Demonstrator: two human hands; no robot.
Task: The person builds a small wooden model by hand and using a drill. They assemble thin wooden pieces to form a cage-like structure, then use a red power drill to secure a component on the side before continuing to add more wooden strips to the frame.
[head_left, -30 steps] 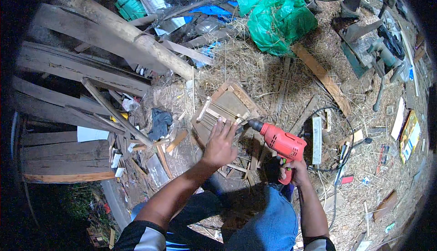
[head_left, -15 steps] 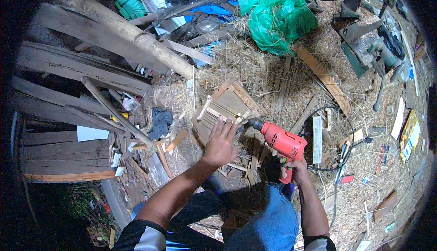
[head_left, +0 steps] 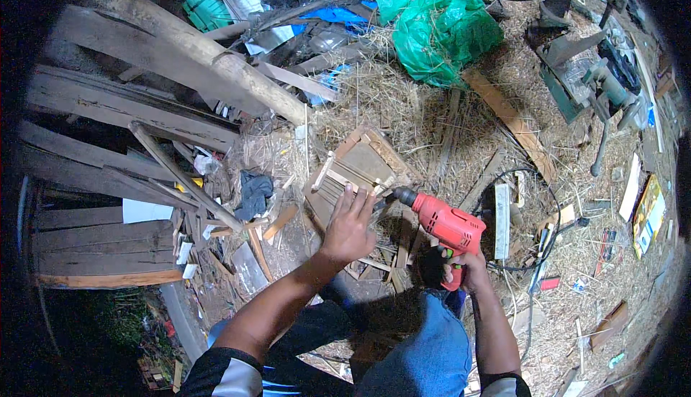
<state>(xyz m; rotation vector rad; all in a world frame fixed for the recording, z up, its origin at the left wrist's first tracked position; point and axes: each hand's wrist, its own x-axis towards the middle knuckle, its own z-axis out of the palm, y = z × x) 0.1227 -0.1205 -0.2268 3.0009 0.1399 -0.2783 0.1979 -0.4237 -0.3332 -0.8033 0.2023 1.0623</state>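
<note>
My right hand [head_left: 466, 269] is closed round the handle of a red power drill [head_left: 448, 226]. The drill's dark chuck points left, close to the right side of a small wooden frame piece [head_left: 371, 154] made of a board with thin slats across it. Whether the bit touches the wood is too small to tell. My left hand [head_left: 349, 226] lies flat on the near part of the slats, fingers stretched out and pointing away from me. The hand hides some of the slats. A black cord [head_left: 555, 213] loops on the ground right of the drill.
Wooden planks [head_left: 129, 109] and a round pole [head_left: 194, 44] fill the left. A green plastic bag [head_left: 439, 33] lies at the back on straw and shavings. A metal vise-like machine [head_left: 604, 80] stands far right. A loose brown board [head_left: 511, 123] and a white block [head_left: 502, 220] lie nearby.
</note>
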